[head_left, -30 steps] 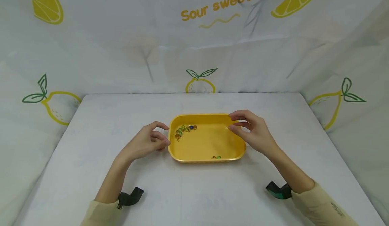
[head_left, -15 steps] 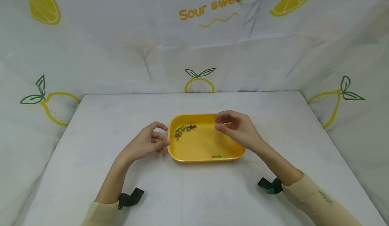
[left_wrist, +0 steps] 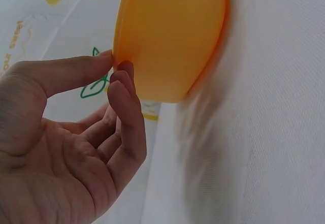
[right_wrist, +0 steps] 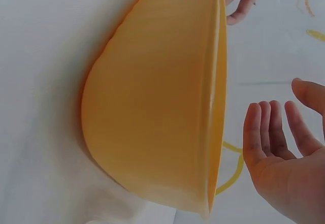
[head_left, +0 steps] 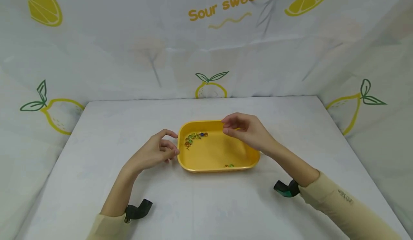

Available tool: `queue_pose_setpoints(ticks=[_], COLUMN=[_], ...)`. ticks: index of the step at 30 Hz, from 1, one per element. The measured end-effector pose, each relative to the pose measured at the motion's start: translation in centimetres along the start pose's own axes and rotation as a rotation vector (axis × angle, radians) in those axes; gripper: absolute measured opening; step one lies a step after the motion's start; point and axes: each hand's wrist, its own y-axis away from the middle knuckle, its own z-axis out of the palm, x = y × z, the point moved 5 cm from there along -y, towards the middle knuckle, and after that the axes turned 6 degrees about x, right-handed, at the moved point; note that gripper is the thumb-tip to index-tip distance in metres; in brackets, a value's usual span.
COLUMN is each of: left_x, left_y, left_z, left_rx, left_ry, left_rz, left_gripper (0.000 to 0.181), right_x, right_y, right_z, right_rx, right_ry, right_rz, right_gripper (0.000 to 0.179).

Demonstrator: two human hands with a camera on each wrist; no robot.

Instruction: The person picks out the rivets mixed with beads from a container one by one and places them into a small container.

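Step in hand, I judge: steadying one tray (head_left: 211,154), set toward the desk's (head_left: 206,204) far edge, my left hand (head_left: 155,151) touching its left edge, fingers loosely bent. My right hand (head_left: 247,129) hovers above, fingers parted, apparently holding nothing; next calls for lowering it to the marbles (head_left: 187,144): two by the tray's near edge, roughly ten around its far-left corner.

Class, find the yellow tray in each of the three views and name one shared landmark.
Head: the yellow tray sits just below centre.
Left wrist: the yellow tray is upper centre, cut by the top edge.
Right wrist: the yellow tray is centre-left, cut by the top edge.
Shared landmark: the left hand, beside it.
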Motion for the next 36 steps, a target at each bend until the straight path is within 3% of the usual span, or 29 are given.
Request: queue_pose_setpoints(ticks=[7, 17, 36], left_x=[0.0, 0.0, -0.1], left_y=[0.1, -0.1, 0.0], left_z=[0.0, 0.2, 0.2], left_rx=[-0.025, -0.024, -0.035], left_ry=[0.016, 0.013, -0.004], left_rz=[0.004, 0.001, -0.015], left_gripper=[0.057, 0.057, 0.056], right_x=[-0.5, -2.1, -2.3], right_y=[-0.8, -2.2, -3.7], right_z=[0.6, 1.6, 4.3], right_rx=[-0.051, -0.104, -0.236], right_ry=[-0.017, -0.033, -0.041], right_rz=[0.048, 0.041, 0.046], right_gripper=[0.03, 0.028, 0.03])
